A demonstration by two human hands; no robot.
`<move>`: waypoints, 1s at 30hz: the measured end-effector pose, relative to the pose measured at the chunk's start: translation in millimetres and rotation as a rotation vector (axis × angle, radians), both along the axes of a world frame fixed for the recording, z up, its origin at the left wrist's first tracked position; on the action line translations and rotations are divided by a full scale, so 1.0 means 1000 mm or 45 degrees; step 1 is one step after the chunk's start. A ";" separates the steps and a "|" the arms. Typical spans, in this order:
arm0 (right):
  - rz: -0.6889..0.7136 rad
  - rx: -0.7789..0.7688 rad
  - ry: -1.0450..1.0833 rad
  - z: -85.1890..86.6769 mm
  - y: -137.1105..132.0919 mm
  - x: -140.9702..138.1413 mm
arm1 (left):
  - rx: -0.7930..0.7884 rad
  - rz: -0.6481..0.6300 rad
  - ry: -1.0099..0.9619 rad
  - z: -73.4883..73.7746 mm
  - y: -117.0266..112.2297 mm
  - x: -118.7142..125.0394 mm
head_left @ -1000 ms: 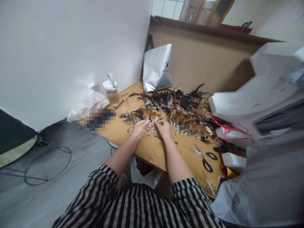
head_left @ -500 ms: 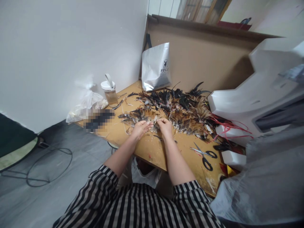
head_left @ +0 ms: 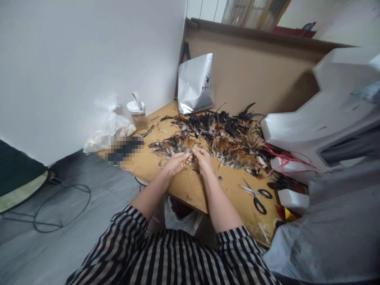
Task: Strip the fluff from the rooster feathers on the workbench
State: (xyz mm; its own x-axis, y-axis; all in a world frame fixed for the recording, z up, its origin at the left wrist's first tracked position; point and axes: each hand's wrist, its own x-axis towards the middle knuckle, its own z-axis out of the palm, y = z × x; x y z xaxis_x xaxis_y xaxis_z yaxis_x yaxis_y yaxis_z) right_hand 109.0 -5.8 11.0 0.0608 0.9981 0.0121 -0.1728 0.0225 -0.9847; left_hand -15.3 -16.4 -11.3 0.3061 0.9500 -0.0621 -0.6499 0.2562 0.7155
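Note:
My left hand [head_left: 178,163] and my right hand [head_left: 203,160] meet at the near edge of a strand of brown and grey feathers [head_left: 170,143]. The right thumb and finger are pinched on pale, fluffy feather bases. The left fingers are curled together, their tips close to the right ones; what lies in them is too small to tell. Behind and to the right spreads a thick heap of black and brown feathers [head_left: 230,136]. Scissors [head_left: 251,190] with black handles lie with their blades apart, right of my right forearm.
On the wooden table [head_left: 190,186] stand a lidded jar [head_left: 138,116], a knotted plastic bag [head_left: 111,126] and a silver pouch [head_left: 194,85]. Red cords [head_left: 286,158] trail at the right beside white foam pieces [head_left: 292,198]. A cardboard panel [head_left: 252,71] rises behind.
My left fingers have curled inward from a looser, more outstretched pose. My right hand has shifted slightly left and down, bringing the fingertips closer together. The feathers and scissors stay in place.

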 end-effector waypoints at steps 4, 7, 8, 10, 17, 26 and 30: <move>0.335 -0.105 0.171 0.002 -0.001 0.005 | -0.032 -0.078 -0.142 0.003 -0.001 -0.003; 0.437 -0.095 0.216 0.001 -0.001 0.007 | -0.047 -0.113 -0.169 0.003 -0.002 -0.004; 0.419 -0.084 0.212 0.000 0.000 0.007 | -0.050 -0.112 -0.162 0.003 -0.002 -0.005; 0.341 -0.069 0.188 -0.002 0.001 0.009 | -0.043 -0.096 -0.114 0.002 -0.002 -0.004; 0.172 0.013 0.034 0.001 0.002 0.016 | 0.012 0.035 0.163 0.001 -0.003 0.000; 0.095 0.059 -0.131 0.007 -0.003 0.008 | 0.063 0.024 0.326 0.007 -0.006 0.003; 0.127 0.076 -0.153 0.004 -0.002 0.007 | 0.084 0.027 0.397 0.008 -0.008 0.004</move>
